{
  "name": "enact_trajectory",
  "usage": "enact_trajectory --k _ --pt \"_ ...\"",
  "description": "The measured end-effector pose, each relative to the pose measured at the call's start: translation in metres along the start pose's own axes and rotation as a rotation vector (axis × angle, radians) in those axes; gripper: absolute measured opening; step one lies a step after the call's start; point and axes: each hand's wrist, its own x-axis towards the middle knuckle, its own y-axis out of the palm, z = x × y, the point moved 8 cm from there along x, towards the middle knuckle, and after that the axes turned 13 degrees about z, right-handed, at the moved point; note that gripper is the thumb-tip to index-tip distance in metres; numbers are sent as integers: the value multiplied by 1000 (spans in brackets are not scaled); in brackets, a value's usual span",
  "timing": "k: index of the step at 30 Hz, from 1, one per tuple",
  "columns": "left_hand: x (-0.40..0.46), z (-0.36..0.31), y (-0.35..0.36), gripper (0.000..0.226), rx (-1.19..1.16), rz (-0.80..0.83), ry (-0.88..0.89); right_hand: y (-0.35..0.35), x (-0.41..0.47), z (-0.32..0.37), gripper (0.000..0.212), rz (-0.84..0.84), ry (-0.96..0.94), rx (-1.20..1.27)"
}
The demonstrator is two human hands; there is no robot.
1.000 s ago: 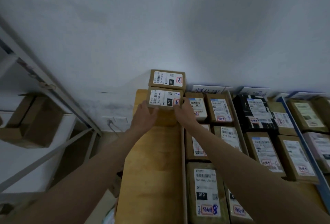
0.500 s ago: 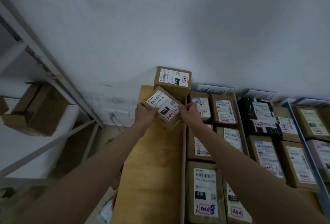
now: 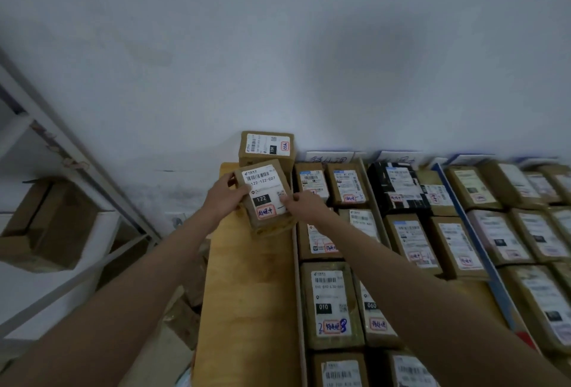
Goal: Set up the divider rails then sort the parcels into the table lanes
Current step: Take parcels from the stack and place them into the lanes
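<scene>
A small brown parcel (image 3: 262, 195) with a white label marked 122 is held above the far end of the left lane of the wooden table (image 3: 247, 294). My left hand (image 3: 223, 199) grips its left side and my right hand (image 3: 304, 206) pinches its right edge. Behind it a second labelled parcel (image 3: 267, 147) stands against the wall. A pale divider rail (image 3: 297, 278) separates this lane from lanes filled with several labelled parcels (image 3: 332, 303). A blue rail (image 3: 482, 260) runs further right.
A white wall (image 3: 309, 47) closes off the far end of the table. To the left stands a grey metal shelf frame (image 3: 77, 170) holding an open cardboard box (image 3: 46, 226). More cardboard lies on the floor beside the table's left edge (image 3: 185, 315).
Both hands lifted the 122 parcel away from the box behind it and turned it, so its label now runs lengthwise along the lane. The view has shifted slightly.
</scene>
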Motion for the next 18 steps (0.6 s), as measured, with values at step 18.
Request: enact_trajectory --k 18 --pt "-127 -59 93 51 1216 -58 181 -36 -163 -73 40 -391 78 108"
